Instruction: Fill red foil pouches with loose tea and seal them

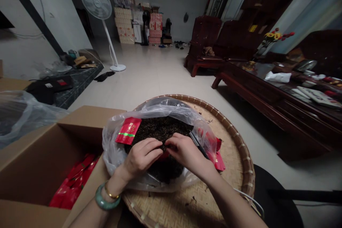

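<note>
My left hand and my right hand meet, fingertips pinched close together, over dark loose tea leaves. A bit of red shows just under the fingertips; what they pinch is mostly hidden. The leaves fill a clear plastic bag with its mouth spread wide. On the leaves at the left lies a red packet with a green stripe. A dark flat object with a pale edge sticks up beside my right wrist. More red packets lie to the right of the bag.
Under the bag is a round woven bamboo tray with scattered leaf bits. At the left, an open cardboard box holds several red packets. A white standing fan, a dark wooden table and stacked boxes stand farther off.
</note>
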A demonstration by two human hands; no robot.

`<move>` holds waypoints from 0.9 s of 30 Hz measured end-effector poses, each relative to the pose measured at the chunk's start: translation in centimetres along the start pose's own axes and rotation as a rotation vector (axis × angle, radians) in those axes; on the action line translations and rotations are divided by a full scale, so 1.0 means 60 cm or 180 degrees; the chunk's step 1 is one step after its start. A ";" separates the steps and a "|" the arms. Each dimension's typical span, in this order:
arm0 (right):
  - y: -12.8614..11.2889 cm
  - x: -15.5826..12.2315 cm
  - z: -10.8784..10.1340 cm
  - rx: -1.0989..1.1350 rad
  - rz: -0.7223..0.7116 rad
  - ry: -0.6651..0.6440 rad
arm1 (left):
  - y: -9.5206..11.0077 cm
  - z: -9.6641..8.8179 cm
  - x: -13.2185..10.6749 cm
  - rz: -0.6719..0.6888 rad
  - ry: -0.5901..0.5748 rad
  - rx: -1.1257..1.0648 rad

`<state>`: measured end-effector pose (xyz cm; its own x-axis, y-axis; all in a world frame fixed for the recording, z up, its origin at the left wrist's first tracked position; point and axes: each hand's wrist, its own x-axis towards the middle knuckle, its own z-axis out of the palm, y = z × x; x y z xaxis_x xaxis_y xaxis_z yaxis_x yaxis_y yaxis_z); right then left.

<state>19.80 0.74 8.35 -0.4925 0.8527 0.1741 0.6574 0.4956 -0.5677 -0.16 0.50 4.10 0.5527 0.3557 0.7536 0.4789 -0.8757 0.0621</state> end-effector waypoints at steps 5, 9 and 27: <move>-0.002 0.001 -0.007 0.0051 -0.0012 0.0064 | -0.002 -0.001 0.005 0.0052 0.0036 0.0005; -0.002 0.002 -0.018 0.0509 -0.0014 0.0463 | -0.002 -0.007 0.008 0.0026 0.0003 -0.0084; -0.030 0.017 -0.017 -0.1138 0.0416 -0.0942 | 0.009 -0.001 0.006 -0.0036 -0.0233 -0.0465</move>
<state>18.71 0.91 10.36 -0.4998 0.8537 -0.1464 0.8539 0.4574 -0.2484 0.28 0.11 4.45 0.5987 0.3840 0.7029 0.3839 -0.9078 0.1689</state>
